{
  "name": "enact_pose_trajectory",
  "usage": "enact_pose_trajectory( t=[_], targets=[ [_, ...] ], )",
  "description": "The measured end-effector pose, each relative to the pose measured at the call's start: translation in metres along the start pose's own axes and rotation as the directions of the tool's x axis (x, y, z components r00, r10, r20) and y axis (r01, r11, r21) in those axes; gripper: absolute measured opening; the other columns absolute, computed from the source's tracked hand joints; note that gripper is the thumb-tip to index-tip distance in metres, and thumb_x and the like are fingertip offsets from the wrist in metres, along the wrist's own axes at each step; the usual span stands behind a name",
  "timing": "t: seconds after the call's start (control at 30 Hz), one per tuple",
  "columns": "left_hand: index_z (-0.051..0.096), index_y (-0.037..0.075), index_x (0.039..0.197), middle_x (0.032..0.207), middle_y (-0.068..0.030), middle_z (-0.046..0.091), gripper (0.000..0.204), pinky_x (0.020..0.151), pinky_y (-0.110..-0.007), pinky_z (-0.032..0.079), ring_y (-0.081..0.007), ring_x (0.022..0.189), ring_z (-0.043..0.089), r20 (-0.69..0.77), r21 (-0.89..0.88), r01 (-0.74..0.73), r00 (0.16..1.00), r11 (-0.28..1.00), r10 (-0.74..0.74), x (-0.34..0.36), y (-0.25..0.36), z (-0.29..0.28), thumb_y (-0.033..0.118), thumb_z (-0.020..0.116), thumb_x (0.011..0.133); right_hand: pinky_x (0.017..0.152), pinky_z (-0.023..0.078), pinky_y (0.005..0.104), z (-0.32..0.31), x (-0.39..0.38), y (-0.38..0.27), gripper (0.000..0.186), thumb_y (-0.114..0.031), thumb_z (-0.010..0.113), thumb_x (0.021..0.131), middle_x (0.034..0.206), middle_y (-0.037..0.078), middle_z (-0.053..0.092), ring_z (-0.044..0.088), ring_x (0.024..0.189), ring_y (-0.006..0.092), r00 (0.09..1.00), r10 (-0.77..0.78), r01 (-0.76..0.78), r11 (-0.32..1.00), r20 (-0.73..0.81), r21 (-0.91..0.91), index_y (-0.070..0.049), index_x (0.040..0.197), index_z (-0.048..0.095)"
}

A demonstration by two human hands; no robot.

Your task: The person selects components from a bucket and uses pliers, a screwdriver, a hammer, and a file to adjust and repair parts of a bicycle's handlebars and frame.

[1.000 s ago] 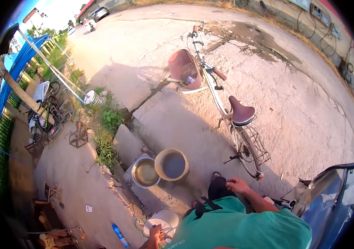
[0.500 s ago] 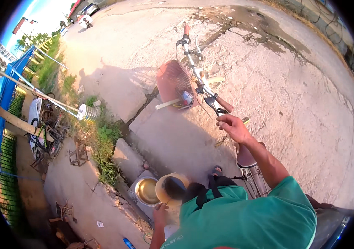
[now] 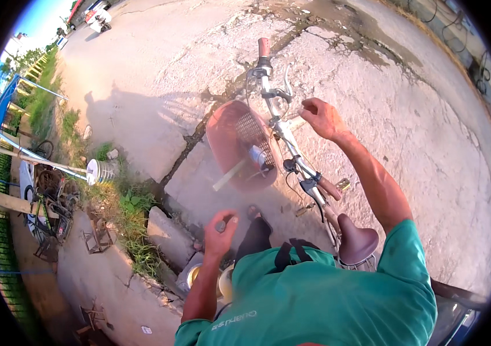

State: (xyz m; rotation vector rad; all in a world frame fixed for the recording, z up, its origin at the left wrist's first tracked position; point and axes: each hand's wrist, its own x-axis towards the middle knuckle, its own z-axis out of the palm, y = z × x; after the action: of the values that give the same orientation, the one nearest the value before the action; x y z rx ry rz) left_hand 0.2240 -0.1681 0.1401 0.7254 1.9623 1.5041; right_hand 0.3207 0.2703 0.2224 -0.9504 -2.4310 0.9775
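Your left hand (image 3: 220, 229) pinches a small dark object, low and left of the bicycle (image 3: 291, 155). Your right hand (image 3: 321, 117) hovers half-curled and empty just right of its handlebar (image 3: 274, 95); close squarely on the near grip (image 3: 329, 187) to steady the basket (image 3: 240, 144).

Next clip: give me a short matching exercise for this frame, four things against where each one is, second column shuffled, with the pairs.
Things:
1. basket
2. saddle
3. right hand
4. left hand

Places:
A. raised in front of the chest, fingers curled
B. at the front of the bicycle, below the handlebar
C. at the rear of the frame, beside the green shirt
D. lifted next to the handlebar, not touching it

Pairs: 1-B, 2-C, 3-D, 4-A
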Motion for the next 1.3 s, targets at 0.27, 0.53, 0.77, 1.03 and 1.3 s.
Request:
enact_pose_trajectory(
  t=[0.27, 0.53, 0.77, 1.03, 1.3],
  targets=[
    [0.067, -0.001, 0.121, 0.101, -0.0045, 0.072, 0.022, 0.062, -0.022, 0.044, -0.0044, 0.071, 0.053, 0.227, -0.039, -0.069, 0.971, 0.997, 0.076, 0.162, 0.054, -0.024, 0.008, 0.063, 0.101, 0.085, 0.051, 0.052, 0.053, 0.094, -0.014, 0.048, -0.048, 0.061, 0.097, 0.103, 0.025, 0.07, 0.068, 0.1, 0.0429, 0.985, 0.138, -0.126, 0.986, 0.105, -0.11, -0.003, 0.112, 0.062],
    [0.069, -0.002, 0.116, 0.097, -0.0028, 0.073, 0.019, 0.066, -0.022, 0.046, -0.0044, 0.074, 0.056, 0.178, -0.052, -0.331, 0.925, 0.942, 0.335, 0.26, 0.087, 0.02, 0.008, 0.065, 0.1, 0.072, 0.053, 0.0573, 0.06, 0.088, -0.02, 0.031, -0.034, 0.066, 0.094, 0.083, 0.025, 0.07, 0.069, 0.081, 0.0481, 0.998, 0.024, -0.036, 0.975, -0.054, -0.218, -0.005, 0.102, 0.063],
    [0.07, 0.0, 0.113, 0.091, -0.0048, 0.073, 0.017, 0.055, -0.021, 0.043, -0.0041, 0.063, 0.053, 0.154, -0.178, -0.156, 0.971, 0.972, 0.184, 0.29, 0.098, 0.056, 0.0, 0.064, 0.097, 0.07, 0.054, 0.0569, 0.058, 0.096, -0.001, 0.033, -0.036, 0.066, 0.093, 0.081, 0.025, 0.071, 0.07, 0.079, 0.0479, 0.999, 0.024, -0.019, 0.982, 0.023, -0.187, -0.005, 0.103, 0.062],
    [0.072, -0.003, 0.106, 0.094, -0.0124, 0.076, 0.013, 0.08, -0.033, 0.056, -0.0195, 0.088, 0.072, 0.071, 0.102, -0.336, 0.941, 0.936, 0.33, 0.294, 0.12, 0.069, 0.002, 0.067, 0.095, 0.076, 0.054, 0.0541, 0.044, 0.108, -0.009, 0.034, -0.034, 0.07, 0.094, 0.087, 0.025, 0.071, 0.07, 0.085, 0.0457, 0.988, 0.05, -0.022, 0.983, 0.146, -0.183, -0.001, 0.1, 0.062],
    [0.073, 0.002, 0.105, 0.097, -0.013, 0.076, 0.014, 0.081, -0.034, 0.057, -0.0241, 0.09, 0.074, 0.042, 0.29, -0.37, 0.926, 0.882, 0.375, 0.292, 0.139, 0.071, 0.004, 0.072, 0.092, 0.085, 0.056, 0.0453, 0.039, 0.12, -0.014, 0.041, -0.036, 0.067, 0.094, 0.099, 0.021, 0.075, 0.074, 0.093, 0.0373, 0.971, 0.043, -0.027, 0.997, 0.236, -0.072, -0.004, 0.119, 0.072]
  ],
)
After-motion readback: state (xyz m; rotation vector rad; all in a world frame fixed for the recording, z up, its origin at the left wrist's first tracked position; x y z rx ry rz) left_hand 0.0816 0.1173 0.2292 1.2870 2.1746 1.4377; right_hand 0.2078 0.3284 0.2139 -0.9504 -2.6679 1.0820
